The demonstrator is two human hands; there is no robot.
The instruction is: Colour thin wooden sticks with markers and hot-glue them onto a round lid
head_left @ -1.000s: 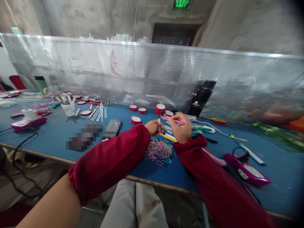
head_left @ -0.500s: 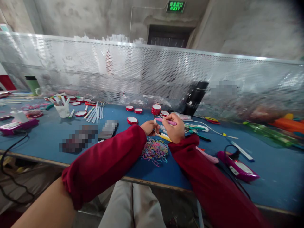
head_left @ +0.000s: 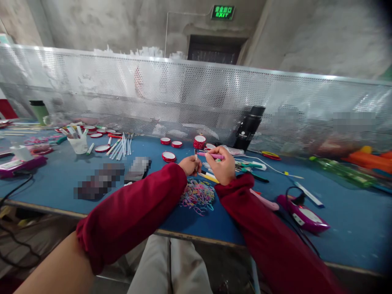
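My right hand [head_left: 224, 163] is closed on a pink pen-like tool [head_left: 211, 155], which points left. Its tip reaches a small thin piece [head_left: 196, 154] standing up from my left hand [head_left: 190, 165]. The fingers of my left hand pinch that piece, dark at the top and pale below; its kind is too small to make out. Just below both hands lies a pile of colourful little loops [head_left: 197, 197] on the blue table [head_left: 174, 222]. A yellow pen-like stick [head_left: 211, 177] rests between the hands and the pile.
Red-rimmed round tins [head_left: 199, 142] stand behind my hands. To the right are green-handled pliers [head_left: 254, 166], a black bottle [head_left: 248, 128] and a purple device [head_left: 304, 214]. On the left, a white cup [head_left: 78, 144] holds several sticks. A perforated metal screen [head_left: 171, 94] borders the back.
The whole view has shifted slightly. Both hands keep the same hold, with the pink tool still against the small piece.
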